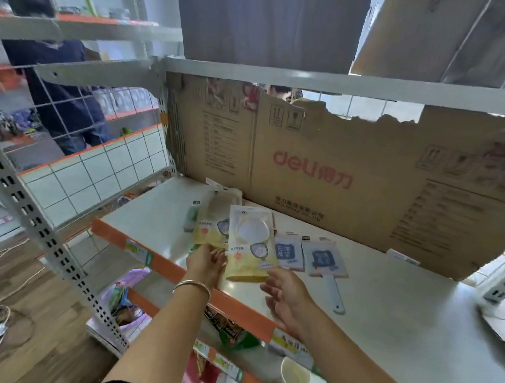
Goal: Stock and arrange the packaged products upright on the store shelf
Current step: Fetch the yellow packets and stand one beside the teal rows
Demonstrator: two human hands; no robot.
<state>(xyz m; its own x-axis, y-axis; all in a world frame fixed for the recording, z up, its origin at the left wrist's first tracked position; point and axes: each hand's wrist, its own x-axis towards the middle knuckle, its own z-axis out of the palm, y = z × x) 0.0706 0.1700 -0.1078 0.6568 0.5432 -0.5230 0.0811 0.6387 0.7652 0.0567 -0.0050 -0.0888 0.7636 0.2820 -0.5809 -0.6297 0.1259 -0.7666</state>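
Checked the head view. Found the left hand [206, 260] over the orange shelf lip [167, 267], bangle [192, 285] on the wrist, fingers [218, 258] bent against the lower left edge of the front yellow pack [250, 249]. Could not tell a pinch from plain contact there, too blurred. Saw the right hand [287, 297] spread wide, holding nothing, fingertips just beside that pack's lower right corner.

Located the front yellow pack near the front of the white shelf [385, 298], roughly upright and leaning back a little, with a round white fan showing through its window. Spotted a second yellow pack [212, 224] right behind and to the left, partly overlapped by the first. Noted a pale green item [191, 217] lying just left of that pair; could not identify it.

Logged a blue-grey pack [287, 252] flat on the shelf just right of the front yellow pack, and a further blue-grey pack [323, 258] flat beside it, with a white handle [335, 293] sticking out toward the shelf front.

Saw a torn cardboard sheet [333, 171] printed "deli" standing along the shelf back. Noted a wire grid panel [102, 167] on the left side, with a person in dark clothes [61, 96] behind it. Spotted a paper cup [294, 374] on a lower level.
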